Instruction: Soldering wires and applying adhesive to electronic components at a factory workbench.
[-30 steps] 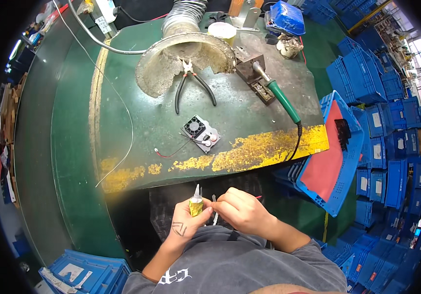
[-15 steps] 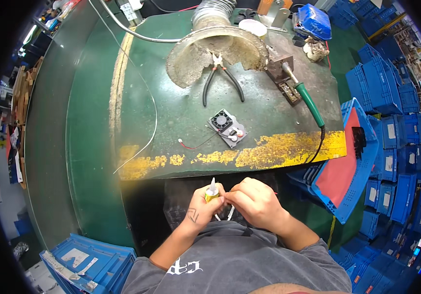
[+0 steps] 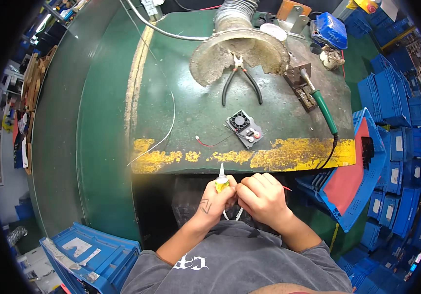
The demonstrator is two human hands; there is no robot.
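My left hand [image 3: 212,202] is closed around a small glue bottle [image 3: 222,183] with a yellow label, its pale pointed nozzle standing up. Right against it, my right hand [image 3: 264,198] has its fingers curled in a pinch. A thin red end [image 3: 287,188] sticks out past its far side; what the fingertips pinch is hidden. Both hands are over my lap, just in front of the bench edge. On the bench beyond them lies a grey plate with a black fan [image 3: 240,120] and a thin lead ending in a small white connector [image 3: 197,137].
Black-handled pliers [image 3: 242,81] lie beneath a crusted fume-hood funnel [image 3: 240,46]. A green-handled soldering iron [image 3: 323,110] rests in its stand at the right. A loose white wire [image 3: 171,120] curves across the left. Blue crates [image 3: 350,196] stand at both sides.
The view has shifted, so the bench sits farther right in the picture. Both hands stay together with the bottle still held; more of the red end shows beside my right hand.
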